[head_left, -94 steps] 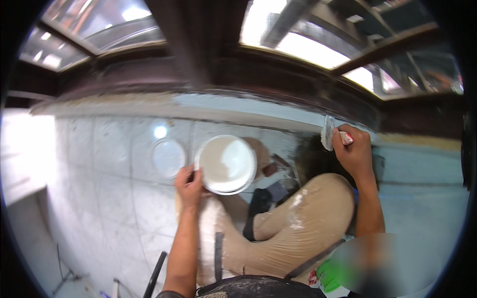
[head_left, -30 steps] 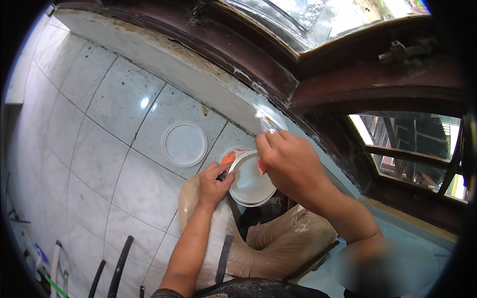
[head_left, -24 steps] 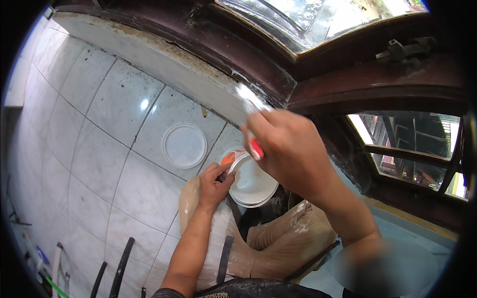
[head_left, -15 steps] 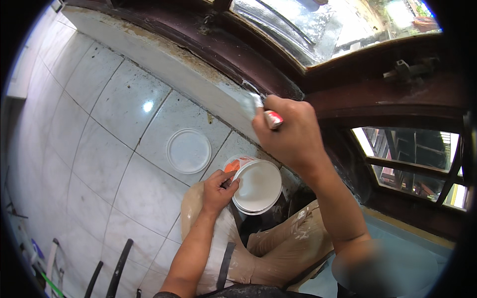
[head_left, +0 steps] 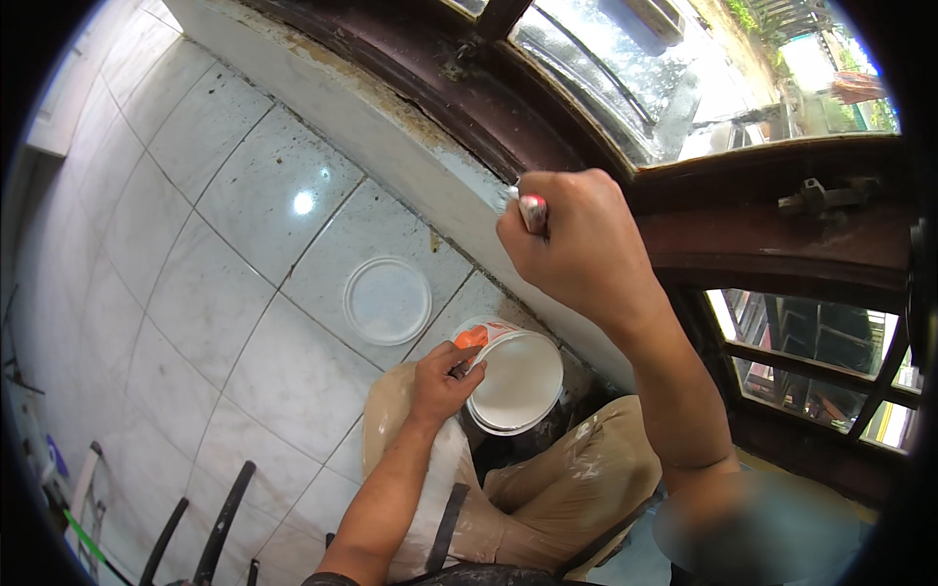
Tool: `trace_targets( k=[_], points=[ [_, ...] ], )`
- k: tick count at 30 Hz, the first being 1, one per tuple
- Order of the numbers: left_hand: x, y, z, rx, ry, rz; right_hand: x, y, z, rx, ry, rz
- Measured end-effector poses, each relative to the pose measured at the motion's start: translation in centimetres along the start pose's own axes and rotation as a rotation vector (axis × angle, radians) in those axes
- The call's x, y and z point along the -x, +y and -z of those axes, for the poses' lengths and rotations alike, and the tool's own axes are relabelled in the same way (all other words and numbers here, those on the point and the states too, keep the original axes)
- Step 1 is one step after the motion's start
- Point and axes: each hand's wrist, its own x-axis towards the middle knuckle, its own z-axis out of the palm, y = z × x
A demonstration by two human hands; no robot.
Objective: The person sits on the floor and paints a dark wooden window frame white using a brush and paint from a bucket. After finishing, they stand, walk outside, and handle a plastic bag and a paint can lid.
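Note:
My right hand (head_left: 578, 252) is closed round a paintbrush (head_left: 533, 212) with a red and white handle end. The brush's tip is mostly hidden by the hand, at the whitish top of the low wall (head_left: 459, 202), where it meets the dark wooden window frame (head_left: 557, 151). My left hand (head_left: 442, 385) grips the left rim of a white paint bucket (head_left: 518, 383) with an orange patch on its side. White paint shows inside the bucket, which stands between my bent legs.
A round translucent lid (head_left: 388, 301) lies on the white tiled floor (head_left: 244, 303), left of the bucket. Black curved handles (head_left: 225, 523) stick up at the lower left. A metal latch (head_left: 816, 198) juts from the window frame at the right.
My right hand has tilted, bringing the brush in against the wall top and hiding more of its bristles. The whole view has shifted slightly. My left hand stays on the bucket rim.

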Motion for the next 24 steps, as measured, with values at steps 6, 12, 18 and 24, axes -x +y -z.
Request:
trace_targets(
  k=[6, 12, 18, 24],
  points=[
    [-0.4, 0.3, -0.3, -0.002, -0.005, -0.028, -8.0, -1.6, -2.5, -0.106, 0.229, 0.344],
    [-0.3, 0.2, 0.2, 0.006, 0.000, -0.032, -6.3, -1.6, -2.0, 0.085, -0.001, 0.140],
    [-0.5, 0.4, 0.2, 0.012, 0.007, -0.044, -9.7, -4.8, -1.7, -0.048, 0.096, 0.358],
    [-0.4, 0.8, 0.6, 0.031, -0.010, -0.009, -12.4, -2.9, -4.4, 0.089, 0.038, 0.273]
  ],
)
